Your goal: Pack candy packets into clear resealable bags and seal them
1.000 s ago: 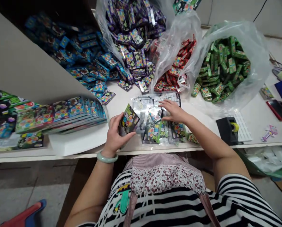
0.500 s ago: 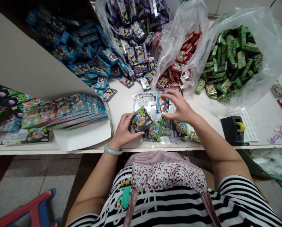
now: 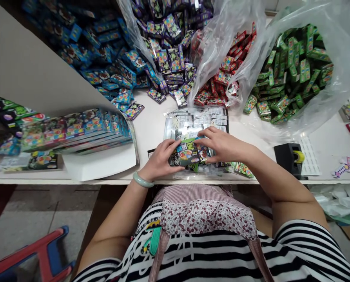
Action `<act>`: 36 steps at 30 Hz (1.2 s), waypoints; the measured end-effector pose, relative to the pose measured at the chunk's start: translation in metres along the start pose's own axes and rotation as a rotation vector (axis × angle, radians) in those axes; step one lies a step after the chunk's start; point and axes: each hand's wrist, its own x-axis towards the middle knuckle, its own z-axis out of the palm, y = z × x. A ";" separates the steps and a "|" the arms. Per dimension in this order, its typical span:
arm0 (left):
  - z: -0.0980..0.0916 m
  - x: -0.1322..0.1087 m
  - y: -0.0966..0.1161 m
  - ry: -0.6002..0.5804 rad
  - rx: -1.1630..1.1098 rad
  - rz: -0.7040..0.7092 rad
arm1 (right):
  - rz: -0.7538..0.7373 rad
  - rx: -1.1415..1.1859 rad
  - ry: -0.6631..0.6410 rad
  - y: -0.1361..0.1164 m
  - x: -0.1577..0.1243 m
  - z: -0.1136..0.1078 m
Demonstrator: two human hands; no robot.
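Both hands meet over a green printed packet (image 3: 185, 154) near the table's front edge. My left hand (image 3: 160, 159), with a pale green bangle at the wrist, grips the packet's left end. My right hand (image 3: 222, 145) is closed on its right end, fingers curled over it. Under the hands lies a stack of clear and printed flat pouches (image 3: 196, 121). More green packets (image 3: 242, 169) lie beside my right wrist.
Piles of small boxes fill the back: blue ones (image 3: 104, 58), purple ones in a clear bag (image 3: 169, 51), red ones (image 3: 222, 82), green ones in a bag (image 3: 289, 74). A row of filled packs (image 3: 75, 131) stands at left. A black tape dispenser (image 3: 289, 158) sits at right.
My right hand came back from the pouch stack to the packet held in my left hand. Both hands moved together toward the table's front edge.
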 end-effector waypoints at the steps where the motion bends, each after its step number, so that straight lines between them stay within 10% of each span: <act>1: 0.000 0.001 0.001 0.003 -0.012 0.005 | -0.010 0.045 0.014 0.000 0.001 0.001; 7: 0.001 0.007 0.015 0.234 0.018 -0.091 | 0.196 0.332 0.323 -0.009 0.003 0.022; 14: 0.023 0.006 0.044 0.363 -0.460 -0.302 | 0.367 0.677 0.350 -0.016 -0.005 0.041; 19: 0.039 -0.002 0.051 0.354 -0.699 -0.306 | 0.290 0.557 0.305 -0.017 -0.013 0.034; 27: 0.023 -0.014 0.033 0.267 -0.714 -0.250 | 0.536 0.861 0.900 -0.048 0.006 0.101; 36: 0.023 -0.015 0.026 0.193 -0.783 -0.277 | 0.395 0.503 0.960 -0.043 0.004 0.108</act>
